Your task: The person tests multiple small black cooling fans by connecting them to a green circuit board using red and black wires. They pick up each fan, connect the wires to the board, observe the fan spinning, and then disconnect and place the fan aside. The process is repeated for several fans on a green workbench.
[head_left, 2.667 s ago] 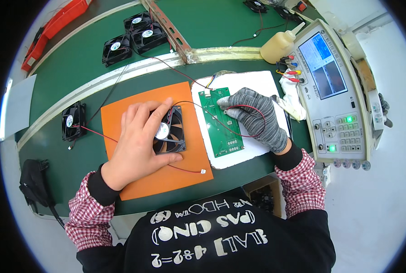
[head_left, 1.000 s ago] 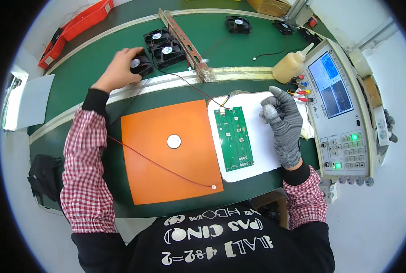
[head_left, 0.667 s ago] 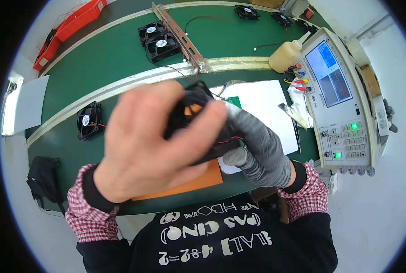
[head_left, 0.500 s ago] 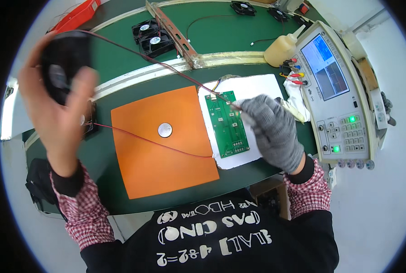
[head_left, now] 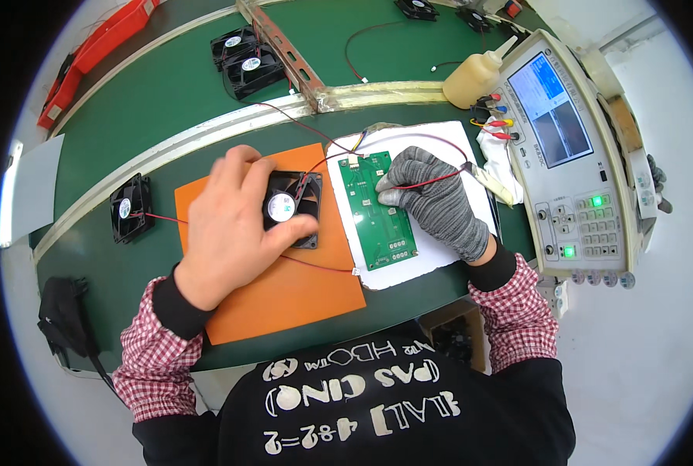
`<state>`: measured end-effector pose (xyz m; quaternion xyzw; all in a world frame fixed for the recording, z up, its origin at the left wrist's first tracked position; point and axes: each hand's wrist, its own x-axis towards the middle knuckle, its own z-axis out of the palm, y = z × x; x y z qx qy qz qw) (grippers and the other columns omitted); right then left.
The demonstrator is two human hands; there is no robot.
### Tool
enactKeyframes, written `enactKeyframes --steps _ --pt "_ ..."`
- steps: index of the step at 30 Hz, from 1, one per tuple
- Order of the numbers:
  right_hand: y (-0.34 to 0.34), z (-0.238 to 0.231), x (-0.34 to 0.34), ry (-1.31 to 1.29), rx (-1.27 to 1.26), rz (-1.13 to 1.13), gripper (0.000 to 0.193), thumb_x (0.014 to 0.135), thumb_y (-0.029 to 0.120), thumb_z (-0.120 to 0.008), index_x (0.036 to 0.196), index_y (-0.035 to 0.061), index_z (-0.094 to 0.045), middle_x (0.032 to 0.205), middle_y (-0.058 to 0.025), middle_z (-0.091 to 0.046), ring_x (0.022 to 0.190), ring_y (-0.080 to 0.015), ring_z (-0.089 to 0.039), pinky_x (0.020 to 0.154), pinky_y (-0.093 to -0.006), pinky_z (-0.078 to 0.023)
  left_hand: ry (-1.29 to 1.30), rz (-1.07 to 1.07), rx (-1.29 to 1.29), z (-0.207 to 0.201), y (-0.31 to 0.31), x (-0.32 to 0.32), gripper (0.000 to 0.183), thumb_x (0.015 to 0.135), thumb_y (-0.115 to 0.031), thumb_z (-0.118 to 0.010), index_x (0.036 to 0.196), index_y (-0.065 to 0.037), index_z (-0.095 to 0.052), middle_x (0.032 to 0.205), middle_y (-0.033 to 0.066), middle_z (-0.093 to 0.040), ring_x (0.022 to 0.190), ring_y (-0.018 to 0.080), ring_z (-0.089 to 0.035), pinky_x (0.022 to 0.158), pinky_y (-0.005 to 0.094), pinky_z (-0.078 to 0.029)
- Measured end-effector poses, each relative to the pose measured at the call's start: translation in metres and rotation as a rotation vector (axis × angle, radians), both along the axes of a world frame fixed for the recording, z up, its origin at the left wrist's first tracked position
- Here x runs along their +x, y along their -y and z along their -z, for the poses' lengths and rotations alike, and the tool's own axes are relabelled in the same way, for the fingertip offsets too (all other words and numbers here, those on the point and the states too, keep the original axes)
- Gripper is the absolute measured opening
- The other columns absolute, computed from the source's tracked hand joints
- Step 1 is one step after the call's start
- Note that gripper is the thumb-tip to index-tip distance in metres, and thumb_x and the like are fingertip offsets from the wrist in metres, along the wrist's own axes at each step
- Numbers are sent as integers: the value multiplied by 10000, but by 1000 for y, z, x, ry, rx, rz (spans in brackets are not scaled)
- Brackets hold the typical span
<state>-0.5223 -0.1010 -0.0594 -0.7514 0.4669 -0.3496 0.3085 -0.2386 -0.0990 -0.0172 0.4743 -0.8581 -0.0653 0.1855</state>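
A black cooling fan with a white hub label lies on the orange mat. My bare left hand grips it, the thumb along its near side. From this fan a thin red-and-black cable loops to the right. My right hand, in a grey knit glove, pinches the cable near its end; the fingertips hide the tip. Those fingers are over the upper right part of a green circuit board, which lies on a white pad. A small white connector sits at the board's far edge.
Another fan stands left of the mat, its red lead crossing to the pad. More fans lie beyond the metal rail. A bench meter with a lit screen and a yellowish squeeze bottle stand at right. Red bins are far left.
My left hand has come down and right with the fan, from the far left onto the mat, where a round label showed. My right hand has shifted slightly left over the board with the cable.
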Motion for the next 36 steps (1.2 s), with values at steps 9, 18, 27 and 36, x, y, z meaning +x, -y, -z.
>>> enactKeyframes --steps 9,18,27,36 --pt "-9 -13 9 -499 -339 -39 114 770 142 -704 861 77 -681 942 -98 -627 938 -307 -608 842 -404 -497 -80 193 23 5 3 10 924 551 -285 -883 1338 2 -495 1264 163 -538 1144 357 -501 964 438 -414" --pt "4 -3 0 68 167 -85 130 736 95 -774 805 47 -674 864 -81 -621 903 -261 -628 808 -373 -517 -679 582 366 -59 -56 27 1037 464 -526 -921 1258 17 -533 1109 152 -611 969 285 -558 853 414 -436" --pt "1 -1 3 56 68 -49 135 734 82 -779 812 56 -672 848 -81 -623 846 -247 -636 779 -350 -527 -1287 354 1420 -77 -61 33 1077 683 -860 -563 1093 136 -566 896 325 -633 737 421 -660 629 489 -550" --pt "-6 -7 -3 59 -94 89 117 774 58 -745 873 42 -684 849 -83 -672 805 -221 -643 749 -337 -516 -471 320 -555 -40 84 -37 661 668 -213 -822 1255 -40 -572 1245 153 -597 1107 347 -594 933 425 -496"
